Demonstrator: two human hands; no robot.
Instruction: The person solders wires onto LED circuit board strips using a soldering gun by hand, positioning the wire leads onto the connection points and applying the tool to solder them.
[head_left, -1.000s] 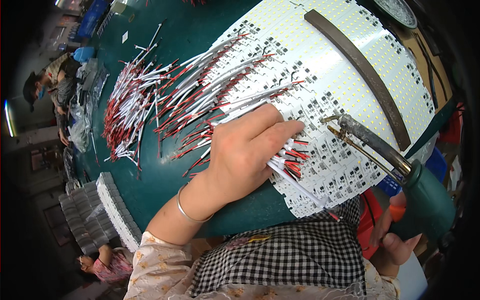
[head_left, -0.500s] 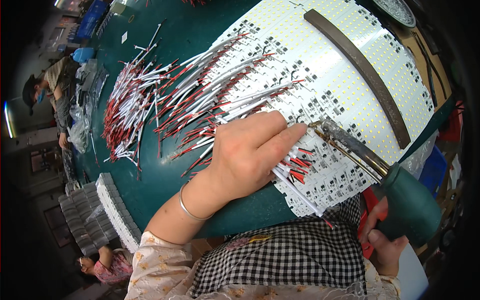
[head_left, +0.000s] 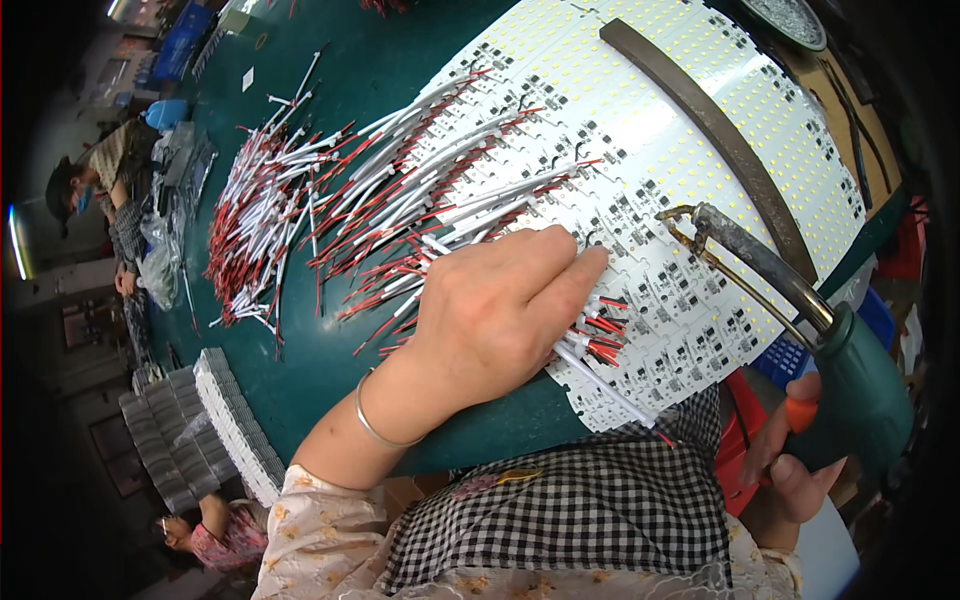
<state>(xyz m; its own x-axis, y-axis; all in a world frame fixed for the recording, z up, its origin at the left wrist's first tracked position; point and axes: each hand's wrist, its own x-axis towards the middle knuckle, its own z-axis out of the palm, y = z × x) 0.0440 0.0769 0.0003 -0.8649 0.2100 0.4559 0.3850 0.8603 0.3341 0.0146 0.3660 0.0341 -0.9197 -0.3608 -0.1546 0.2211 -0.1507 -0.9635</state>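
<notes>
My left hand point(head_left: 500, 305) is closed over the white LED circuit boards point(head_left: 700, 320), with thumb and forefinger pinched together. A bunch of short white-sleeved wires point(head_left: 603, 335) with red and black ends sticks out beneath the palm; what the fingertips pinch is hidden. At the right, my right hand point(head_left: 790, 480) grips the green handle of a soldering gun point(head_left: 860, 370) with an orange trigger. Its metal tip and thin feed tube hang over the boards, apart from my left fingers. Rows of similar wires point(head_left: 440, 185) lie along the boards' left part, some ends at the pads.
A brown curved bar point(head_left: 720, 125) lies across the boards. Left of them is a loose wire pile point(head_left: 262, 215) on the green table point(head_left: 330, 390). Stacked grey-white parts point(head_left: 235, 420) stand at lower left. A metal bowl point(head_left: 790, 18) is at upper right. Two people work at the left.
The soldering gun has moved right and its tip has come away from beside my left fingertips. My left hand has barely shifted.
</notes>
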